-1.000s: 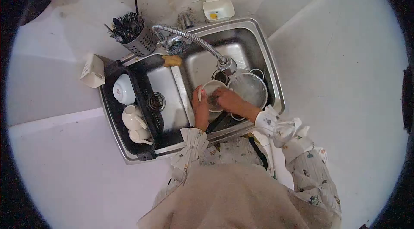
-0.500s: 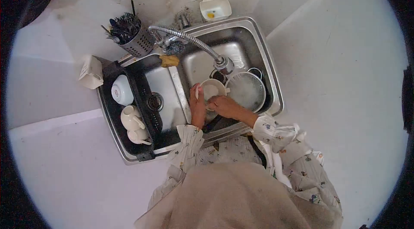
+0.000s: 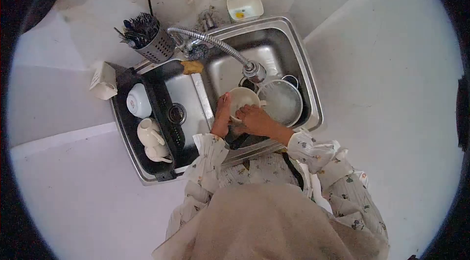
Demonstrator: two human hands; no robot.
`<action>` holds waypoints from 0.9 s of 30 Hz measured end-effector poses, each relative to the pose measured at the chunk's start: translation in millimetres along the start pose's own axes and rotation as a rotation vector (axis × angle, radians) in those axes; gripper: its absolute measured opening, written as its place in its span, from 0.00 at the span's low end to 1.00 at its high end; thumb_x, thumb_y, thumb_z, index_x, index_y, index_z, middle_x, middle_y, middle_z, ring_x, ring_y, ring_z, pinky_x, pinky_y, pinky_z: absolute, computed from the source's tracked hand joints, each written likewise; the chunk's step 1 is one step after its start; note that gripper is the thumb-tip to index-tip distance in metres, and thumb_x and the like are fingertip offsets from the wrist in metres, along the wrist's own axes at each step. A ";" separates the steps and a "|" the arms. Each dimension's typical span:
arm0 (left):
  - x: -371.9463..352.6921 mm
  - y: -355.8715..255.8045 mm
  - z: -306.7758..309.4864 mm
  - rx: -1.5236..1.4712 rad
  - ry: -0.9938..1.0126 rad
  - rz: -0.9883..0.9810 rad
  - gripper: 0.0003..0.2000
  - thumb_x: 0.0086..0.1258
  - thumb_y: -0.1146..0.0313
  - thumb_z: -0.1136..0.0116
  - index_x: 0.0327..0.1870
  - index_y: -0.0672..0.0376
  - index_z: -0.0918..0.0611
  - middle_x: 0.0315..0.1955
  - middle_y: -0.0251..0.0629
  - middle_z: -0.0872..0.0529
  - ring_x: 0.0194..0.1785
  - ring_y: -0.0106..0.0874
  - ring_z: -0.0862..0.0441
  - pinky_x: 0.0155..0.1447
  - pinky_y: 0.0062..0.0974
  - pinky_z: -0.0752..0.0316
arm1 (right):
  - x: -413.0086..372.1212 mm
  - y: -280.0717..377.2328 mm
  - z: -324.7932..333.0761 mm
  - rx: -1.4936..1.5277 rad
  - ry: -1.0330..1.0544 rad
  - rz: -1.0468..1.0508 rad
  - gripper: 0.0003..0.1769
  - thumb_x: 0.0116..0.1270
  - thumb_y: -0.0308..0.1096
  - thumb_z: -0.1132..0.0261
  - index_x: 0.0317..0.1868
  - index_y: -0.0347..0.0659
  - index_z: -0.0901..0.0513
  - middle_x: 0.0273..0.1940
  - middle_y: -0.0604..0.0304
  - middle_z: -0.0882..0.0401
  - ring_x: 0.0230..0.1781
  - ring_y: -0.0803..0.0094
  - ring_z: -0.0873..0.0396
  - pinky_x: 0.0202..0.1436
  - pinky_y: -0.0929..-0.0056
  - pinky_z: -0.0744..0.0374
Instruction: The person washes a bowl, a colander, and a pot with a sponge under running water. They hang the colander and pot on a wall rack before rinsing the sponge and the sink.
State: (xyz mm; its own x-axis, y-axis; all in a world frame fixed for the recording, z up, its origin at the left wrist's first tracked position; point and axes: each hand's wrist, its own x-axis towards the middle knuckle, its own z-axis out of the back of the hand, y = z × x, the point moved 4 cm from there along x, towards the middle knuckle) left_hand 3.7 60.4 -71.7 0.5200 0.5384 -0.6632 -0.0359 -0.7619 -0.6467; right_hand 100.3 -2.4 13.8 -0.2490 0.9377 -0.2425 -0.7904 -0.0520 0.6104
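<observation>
A cream mug (image 3: 245, 96) is held over the right sink basin, its mouth facing up toward me and its small handle on the right. My left hand (image 3: 223, 115) is closed on the mug's left side. The bunched fingers of my right hand (image 3: 259, 122) reach over the near rim into the mug; anything within them is hidden. Just right of the mug stands a round pot (image 3: 281, 102) of cloudy water. A dark cup (image 3: 248, 84) sits behind the mug, partly covered by the faucet head (image 3: 254, 71).
A black drying rack (image 3: 155, 108) on the left holds a white bowl (image 3: 139, 101) and cream cups (image 3: 149, 133). Behind the sink (image 3: 313, 84) are a cutlery holder (image 3: 159, 47), a yellowish cloth (image 3: 192, 67) and a soap dish (image 3: 245, 7). The flexible faucet hose (image 3: 210, 40) arches over the basin.
My right fingers have moved slightly up and farther into the mug. The mug has shifted a little to the right and up, and my left hand has shifted slightly on its side.
</observation>
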 end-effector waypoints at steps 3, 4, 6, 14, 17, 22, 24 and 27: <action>2.9 -4.6 -9.3 -0.075 0.180 0.082 0.36 0.63 0.33 0.65 0.60 0.54 0.32 0.51 0.40 0.25 0.53 0.34 0.28 0.53 0.36 0.32 | 7.7 3.5 7.9 -0.227 0.012 -0.063 0.23 0.57 0.47 0.38 0.41 0.32 0.22 0.41 0.48 0.21 0.41 0.53 0.22 0.48 0.59 0.26; 0.4 -7.9 -6.5 -0.076 0.177 0.083 0.36 0.63 0.33 0.65 0.60 0.54 0.32 0.51 0.40 0.25 0.53 0.34 0.28 0.53 0.36 0.32 | 7.4 8.8 23.2 -0.106 -0.046 -0.135 0.24 0.55 0.47 0.36 0.40 0.33 0.22 0.40 0.49 0.21 0.38 0.53 0.22 0.46 0.59 0.25; -7.6 -9.4 3.4 -0.140 0.145 0.273 0.37 0.63 0.32 0.68 0.61 0.53 0.32 0.54 0.38 0.26 0.54 0.35 0.28 0.54 0.38 0.32 | 9.6 3.6 31.8 0.020 -0.099 -0.203 0.24 0.53 0.47 0.34 0.39 0.33 0.21 0.39 0.50 0.20 0.35 0.53 0.21 0.43 0.59 0.24; -22.1 9.6 -36.9 -0.422 0.235 -0.305 0.23 0.69 0.49 0.57 0.57 0.56 0.29 0.54 0.39 0.25 0.55 0.38 0.27 0.60 0.41 0.33 | 10.1 -57.4 -27.2 2.071 -0.738 -0.523 0.27 0.64 0.53 0.46 0.50 0.36 0.26 0.42 0.59 0.20 0.35 0.63 0.20 0.47 0.67 0.24; -12.7 15.4 -34.3 -0.883 0.189 -0.018 0.23 0.69 0.51 0.56 0.56 0.59 0.29 0.52 0.42 0.24 0.55 0.39 0.27 0.60 0.41 0.33 | -2.8 -63.8 -24.0 1.828 -0.747 -0.631 0.25 0.66 0.50 0.49 0.50 0.36 0.26 0.43 0.53 0.21 0.39 0.60 0.21 0.46 0.65 0.26; -13.3 -0.6 -12.4 -0.706 0.119 -0.067 0.21 0.69 0.56 0.52 0.56 0.62 0.30 0.52 0.44 0.25 0.56 0.40 0.29 0.60 0.40 0.32 | -29.3 -83.2 -6.9 0.463 -0.643 -0.740 0.19 0.66 0.43 0.49 0.49 0.39 0.26 0.39 0.47 0.24 0.39 0.54 0.24 0.44 0.61 0.27; -22.3 -11.2 -12.9 -0.594 0.112 -0.111 0.21 0.69 0.56 0.54 0.56 0.62 0.30 0.52 0.44 0.25 0.56 0.39 0.28 0.59 0.39 0.31 | -40.7 -53.8 11.5 0.595 -0.771 -0.840 0.14 0.65 0.38 0.48 0.46 0.40 0.24 0.38 0.46 0.24 0.37 0.51 0.24 0.44 0.60 0.26; -27.2 -10.5 -15.7 -0.341 0.101 -0.148 0.22 0.68 0.57 0.51 0.57 0.64 0.31 0.52 0.42 0.25 0.55 0.36 0.27 0.61 0.35 0.34 | -32.9 -11.0 32.8 0.397 -0.950 -0.369 0.13 0.64 0.34 0.46 0.47 0.40 0.23 0.38 0.46 0.27 0.41 0.52 0.27 0.44 0.60 0.29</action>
State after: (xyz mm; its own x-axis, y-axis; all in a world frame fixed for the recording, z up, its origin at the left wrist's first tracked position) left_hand 3.4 48.2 -40.9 0.5802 0.6261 -0.5209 0.3227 -0.7639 -0.5588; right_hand 135.5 -21.3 39.9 0.6341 0.7645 0.1162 -0.4482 0.2409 0.8609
